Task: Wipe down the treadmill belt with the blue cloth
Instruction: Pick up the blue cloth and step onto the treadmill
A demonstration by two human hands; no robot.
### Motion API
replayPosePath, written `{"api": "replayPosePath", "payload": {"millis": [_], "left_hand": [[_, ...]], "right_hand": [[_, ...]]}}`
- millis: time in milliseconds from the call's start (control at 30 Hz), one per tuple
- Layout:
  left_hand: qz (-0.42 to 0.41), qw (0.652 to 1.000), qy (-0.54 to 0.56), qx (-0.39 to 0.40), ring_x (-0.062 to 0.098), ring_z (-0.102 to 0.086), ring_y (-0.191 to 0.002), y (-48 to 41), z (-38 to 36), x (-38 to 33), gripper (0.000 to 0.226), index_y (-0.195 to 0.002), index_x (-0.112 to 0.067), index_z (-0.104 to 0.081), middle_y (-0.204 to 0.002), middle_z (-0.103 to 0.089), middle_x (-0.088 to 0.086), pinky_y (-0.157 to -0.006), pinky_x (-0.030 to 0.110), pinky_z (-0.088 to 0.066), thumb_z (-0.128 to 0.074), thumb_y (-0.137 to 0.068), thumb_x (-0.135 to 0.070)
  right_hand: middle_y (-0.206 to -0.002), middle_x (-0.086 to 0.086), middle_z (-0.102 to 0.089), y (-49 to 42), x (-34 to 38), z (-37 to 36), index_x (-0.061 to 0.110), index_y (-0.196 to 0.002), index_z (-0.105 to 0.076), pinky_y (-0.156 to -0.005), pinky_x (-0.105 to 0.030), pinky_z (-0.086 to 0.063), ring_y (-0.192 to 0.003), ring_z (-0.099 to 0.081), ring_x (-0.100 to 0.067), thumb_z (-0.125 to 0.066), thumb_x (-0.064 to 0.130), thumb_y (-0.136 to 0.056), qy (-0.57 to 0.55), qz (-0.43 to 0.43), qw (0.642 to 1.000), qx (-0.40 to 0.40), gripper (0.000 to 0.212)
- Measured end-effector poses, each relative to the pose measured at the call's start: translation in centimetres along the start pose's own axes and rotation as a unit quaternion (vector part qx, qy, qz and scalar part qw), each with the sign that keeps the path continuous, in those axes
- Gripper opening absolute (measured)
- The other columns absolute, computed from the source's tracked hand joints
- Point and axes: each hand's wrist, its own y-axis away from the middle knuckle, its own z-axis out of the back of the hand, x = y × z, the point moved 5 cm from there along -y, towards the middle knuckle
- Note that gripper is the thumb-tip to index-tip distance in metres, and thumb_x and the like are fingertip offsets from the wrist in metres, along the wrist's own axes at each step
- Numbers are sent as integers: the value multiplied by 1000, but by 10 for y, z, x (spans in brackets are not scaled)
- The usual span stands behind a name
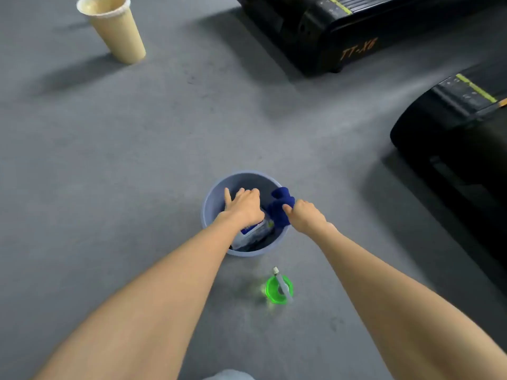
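A dark blue cloth [281, 205] hangs bunched over the right rim of a light blue bucket [214, 193] on the grey floor. My right hand [304, 215] grips the cloth at the bucket's right edge. My left hand [242, 205] reaches into the bucket with fingers spread over its contents, holding nothing that I can see. Two black treadmills stand apart from me: one [343, 31] at the top right and a nearer one [452, 127] at the right edge, each with a yellow-green stripe.
A white packet [252, 233] lies inside the bucket under my left wrist. A green spray bottle [279, 287] stands on the floor just in front of the bucket. A tall cream bin [115, 31] stands at the far left.
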Motion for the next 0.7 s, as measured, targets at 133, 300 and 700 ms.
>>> {"api": "replayPosePath", "payload": {"millis": [133, 300, 700], "left_hand": [[18, 1000, 15, -13, 24, -42, -121, -20, -20, 8, 37, -124, -10, -46, -118, -54, 6, -114, 49, -8, -49, -87, -12], [46, 996, 82, -9, 27, -43, -122, -3, -9, 1, 42, -127, -11, -43, -125, -51, 6, -113, 46, -15, -48, -85, -12], [-68, 989, 116, 57, 24, -46, -121, 105, 151, -154, 55, -135, -25, -36, -134, -48, 2, -98, 41, -38, -54, -84, -14]], "right_hand": [[-120, -19, -52, -23, -5, -20, -2, -120, -43, -76, -35, -40, -107, -53, -37, -48, 25, -95, -70, -37, 995, -58, 38], [-106, -20, -56, -8, -12, 0, 1, -99, -46, -65, -35, -35, -80, -47, -31, -43, 14, -95, -106, -26, 987, -117, 14], [-98, -11, -50, 150, -8, 190, 3, -93, -44, -71, -35, -37, -84, -47, -29, -37, 11, -94, -157, 82, 980, -91, 11]]}}
